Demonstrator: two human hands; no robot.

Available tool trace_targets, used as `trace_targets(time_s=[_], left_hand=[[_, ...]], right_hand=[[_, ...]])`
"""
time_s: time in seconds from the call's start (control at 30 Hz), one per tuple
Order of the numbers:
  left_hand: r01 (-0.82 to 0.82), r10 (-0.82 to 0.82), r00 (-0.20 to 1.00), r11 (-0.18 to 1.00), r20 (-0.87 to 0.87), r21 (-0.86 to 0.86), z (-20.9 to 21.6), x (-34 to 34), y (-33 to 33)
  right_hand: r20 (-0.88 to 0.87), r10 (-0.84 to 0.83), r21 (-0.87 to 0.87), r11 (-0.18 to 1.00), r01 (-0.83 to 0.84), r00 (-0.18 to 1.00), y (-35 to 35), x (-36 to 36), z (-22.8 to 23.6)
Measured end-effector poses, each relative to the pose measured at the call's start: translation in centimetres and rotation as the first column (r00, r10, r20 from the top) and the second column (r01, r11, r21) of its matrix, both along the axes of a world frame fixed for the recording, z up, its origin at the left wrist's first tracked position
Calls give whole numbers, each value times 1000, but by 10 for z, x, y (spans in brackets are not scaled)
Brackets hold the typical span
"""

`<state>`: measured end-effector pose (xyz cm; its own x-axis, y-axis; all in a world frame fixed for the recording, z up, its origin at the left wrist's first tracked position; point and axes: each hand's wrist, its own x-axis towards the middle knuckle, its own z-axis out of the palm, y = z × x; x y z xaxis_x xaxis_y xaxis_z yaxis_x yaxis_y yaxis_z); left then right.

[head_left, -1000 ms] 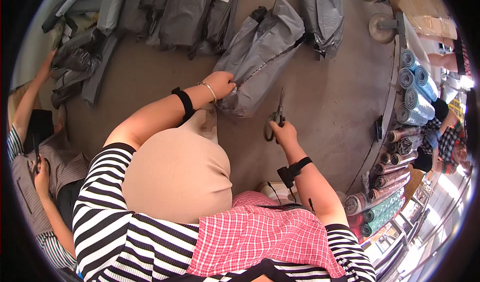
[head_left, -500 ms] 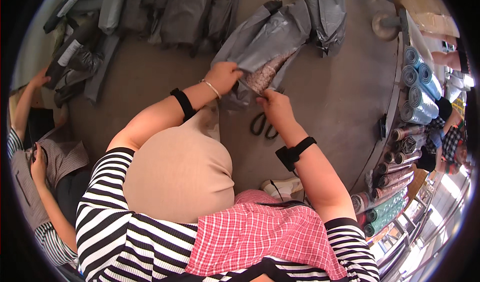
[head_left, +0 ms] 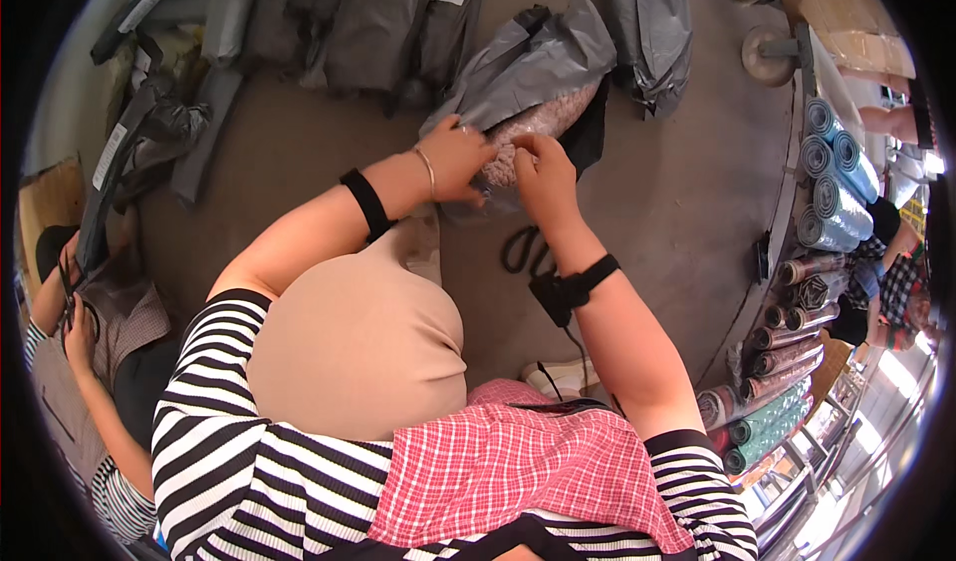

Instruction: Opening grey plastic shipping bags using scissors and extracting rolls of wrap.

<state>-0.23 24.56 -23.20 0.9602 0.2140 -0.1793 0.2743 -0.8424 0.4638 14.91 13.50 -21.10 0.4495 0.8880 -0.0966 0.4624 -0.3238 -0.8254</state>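
A pink, nubbly roll [head_left: 543, 121] in clear plastic film lies on the floor in front of me. A torn grey plastic bag [head_left: 538, 61] still covers its far and upper part. My left hand [head_left: 456, 166] is at the near left end, thumb and fingers apart, touching the wrapping. At the near right end my right hand [head_left: 546, 178] has its fingers curled in a pinch on the clear film; the fingertips are partly hidden. Black-handled scissors [head_left: 518, 250] lie on the floor just below the roll, partly covered by my right wrist.
Several grey-bagged packages [head_left: 368, 33] lie along the far side, and another grey package [head_left: 649, 33] to the right. A wheeled cart [head_left: 772, 55] stands far right. Rolled mats [head_left: 836, 203] are stacked at right. A co-worker's hands [head_left: 75, 327] hold scissors by a dark package at left.
The grey bag's opening has been pulled back, baring more of the pink roll. My left hand has let go of the bag's edge and spread; my right hand has moved up slightly.
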Motion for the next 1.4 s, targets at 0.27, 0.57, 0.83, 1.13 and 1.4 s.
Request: trace_targets(time_s=[0.27, 0.57, 0.83, 1.13, 1.4], left_hand=[[216, -224, 973, 968, 56, 126, -24, -12, -24], [539, -515, 842, 811, -160, 226, -3, -6, -35], [-55, 144, 932, 963, -332, 263, -41, -44, 30], [-748, 834, 551, 513, 38, -420, -25, -9, 86], [-729, 756, 650, 590, -78, -348, -8, -7, 59]], right_hand=[[-66, -236, -689, 714, 127, 970, -9, -9, -71], [-454, -645, -517, 753, 407, 615, -9, 38, -80], [-892, -247, -321, 936, -145, 379, -15, 110, 70], [-649, -128, -528, 786, -323, 750, -151, 94, 162], [-645, -155, -204, 979, 27, 748, -150, 92, 226]])
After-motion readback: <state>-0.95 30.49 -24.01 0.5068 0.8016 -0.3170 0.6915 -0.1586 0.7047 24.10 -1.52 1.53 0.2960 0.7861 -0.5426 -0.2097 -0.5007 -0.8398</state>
